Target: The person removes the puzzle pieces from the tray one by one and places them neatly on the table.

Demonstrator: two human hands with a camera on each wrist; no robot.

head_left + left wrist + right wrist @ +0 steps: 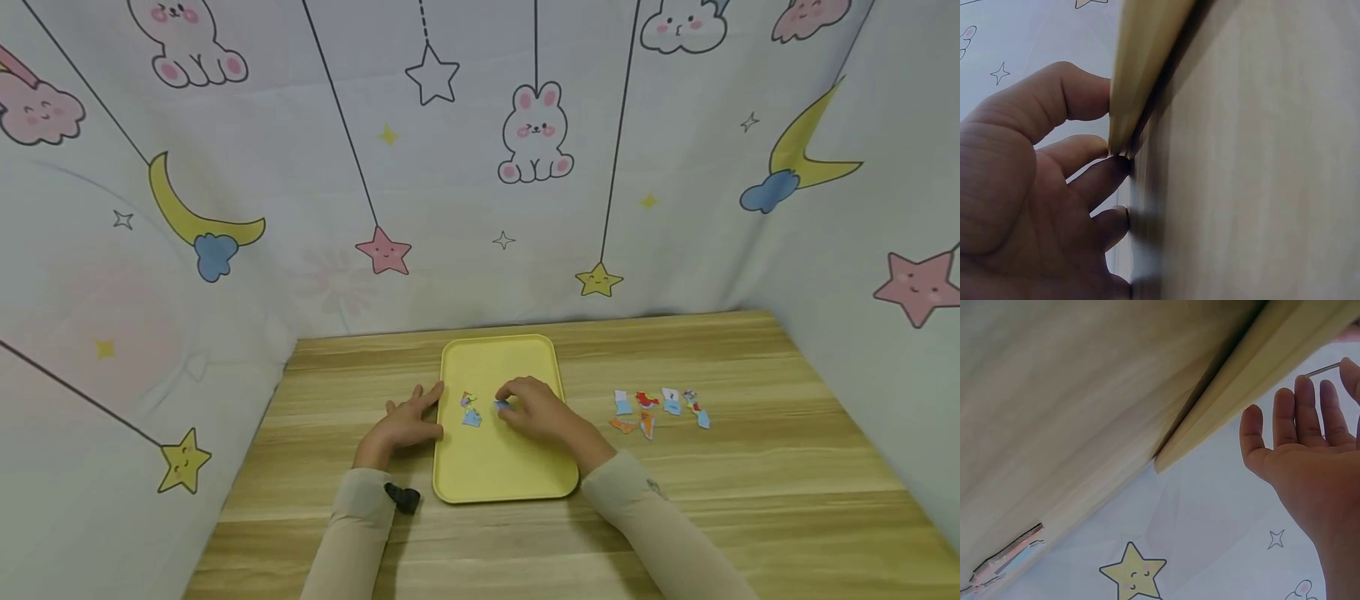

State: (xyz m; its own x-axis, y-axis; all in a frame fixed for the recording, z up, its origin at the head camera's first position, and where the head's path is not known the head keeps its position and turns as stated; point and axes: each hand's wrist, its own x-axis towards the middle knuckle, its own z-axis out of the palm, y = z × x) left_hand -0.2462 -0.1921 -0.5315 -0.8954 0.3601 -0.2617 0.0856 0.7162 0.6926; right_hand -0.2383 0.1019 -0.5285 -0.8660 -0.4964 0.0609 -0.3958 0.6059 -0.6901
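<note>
A yellow tray (498, 471) lies on the wooden table. My left hand (405, 423) is at its left side, with the thumb and fingertips touching the rim and the fingers spread. Over the tray, my right hand (537, 408) pinches a small, thin, blue puzzle piece (500, 404) between thumb and fingertips. The right wrist view shows that piece (1324, 370) edge-on, raised off the tray; its printed face is hidden. Left of it on the tray are a multicoloured puzzle piece (467, 399) and a light blue one (472, 417), close together.
Several loose puzzle pieces (647, 400) lie on the table right of the tray, some red, orange, white and blue. A curtain (457, 192) printed with stars, moons and bunnies stands behind the table (360, 358) and along its sides. A black strap tab (405, 498) hangs at the left cuff.
</note>
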